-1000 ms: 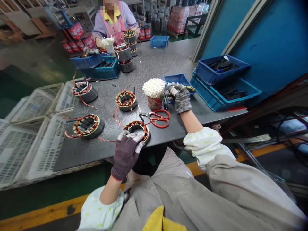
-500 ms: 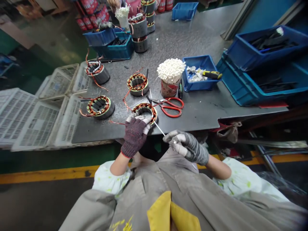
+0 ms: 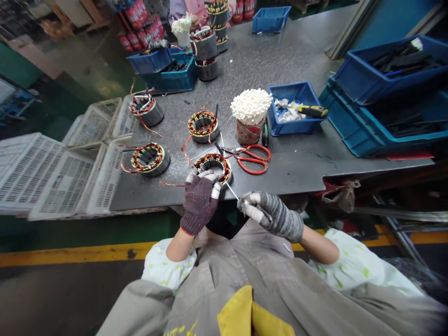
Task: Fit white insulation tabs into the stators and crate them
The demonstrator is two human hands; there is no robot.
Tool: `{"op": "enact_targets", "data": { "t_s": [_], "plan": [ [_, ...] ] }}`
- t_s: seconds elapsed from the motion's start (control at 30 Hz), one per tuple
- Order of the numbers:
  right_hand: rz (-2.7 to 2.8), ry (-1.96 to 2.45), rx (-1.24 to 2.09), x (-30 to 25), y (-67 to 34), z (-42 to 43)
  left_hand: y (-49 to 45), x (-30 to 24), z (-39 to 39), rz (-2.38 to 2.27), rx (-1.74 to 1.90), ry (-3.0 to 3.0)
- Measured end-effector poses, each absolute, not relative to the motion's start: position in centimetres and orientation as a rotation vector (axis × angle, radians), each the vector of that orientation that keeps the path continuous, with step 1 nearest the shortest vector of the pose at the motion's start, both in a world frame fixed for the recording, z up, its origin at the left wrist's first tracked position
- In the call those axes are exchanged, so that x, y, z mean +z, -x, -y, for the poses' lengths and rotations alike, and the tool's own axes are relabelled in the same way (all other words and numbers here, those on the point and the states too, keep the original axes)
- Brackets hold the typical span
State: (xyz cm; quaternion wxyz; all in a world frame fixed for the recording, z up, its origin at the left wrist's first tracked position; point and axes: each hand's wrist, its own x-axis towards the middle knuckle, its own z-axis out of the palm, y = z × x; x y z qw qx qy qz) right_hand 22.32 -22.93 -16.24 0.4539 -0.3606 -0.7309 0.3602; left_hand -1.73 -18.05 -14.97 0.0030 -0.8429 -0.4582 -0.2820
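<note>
A motor stator (image 3: 226, 170) with copper windings and a pale green rim sits near the table's front edge. My left hand (image 3: 201, 198), in a maroon knitted glove, grips its near left side, fingertips reaching over the rim into the bore. From the stator's near right side a thin white cable tie (image 3: 231, 190) runs down to my right hand (image 3: 268, 212). That hand wears a striped grey glove and pinches the tie's end between thumb and fingers. Red-handled scissors (image 3: 257, 161) lie right of the stator, blades towards it. My left hand hides part of the windings.
More stators (image 3: 203, 126) stand behind and to the left (image 3: 154, 158). A can (image 3: 248, 133) holds many white ties. Blue bins (image 3: 290, 126) are at the right, white plastic crates (image 3: 52, 182) at the left. Across the table is another person (image 3: 196, 11).
The whole view has shifted slightly, so the table appears a little further right. Both hands keep their holds; the visible stretch of tie between them looks slightly shorter.
</note>
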Motion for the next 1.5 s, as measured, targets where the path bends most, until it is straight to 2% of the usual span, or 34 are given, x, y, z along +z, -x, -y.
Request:
{"op": "enact_targets", "data": {
  "t_s": [0.4, 0.63, 0.8, 0.93, 1.3, 1.5],
  "plan": [
    [1.834, 0.965, 0.937, -16.2, -22.5, 22.4, 1.1, -15.1, 18.1, 1.509, -0.895, 2.586],
    [1.669, 0.834, 1.004, -17.6, -21.0, 20.3, 0.6, -15.4, 18.1, 1.601, -1.012, 2.506],
    [1.26, 0.961, 1.22, -19.1, -19.0, 17.8, 0.0, -15.6, 17.9, 1.709, -1.158, 2.388],
    [1.12, 0.958, 1.399, -18.8, -18.7, 17.8, -0.2, -15.2, 17.8, 1.641, -1.105, 2.471],
    [1.429, 1.034, 0.986, -19.5, -18.7, 16.7, 0.3, -14.5, 18.6, 1.406, -0.98, 2.541],
    [1.332, 0.932, 1.036, -19.2, -19.8, 18.1, 0.4, -14.8, 18.4, 1.462, -0.951, 2.554]
  ]
}}
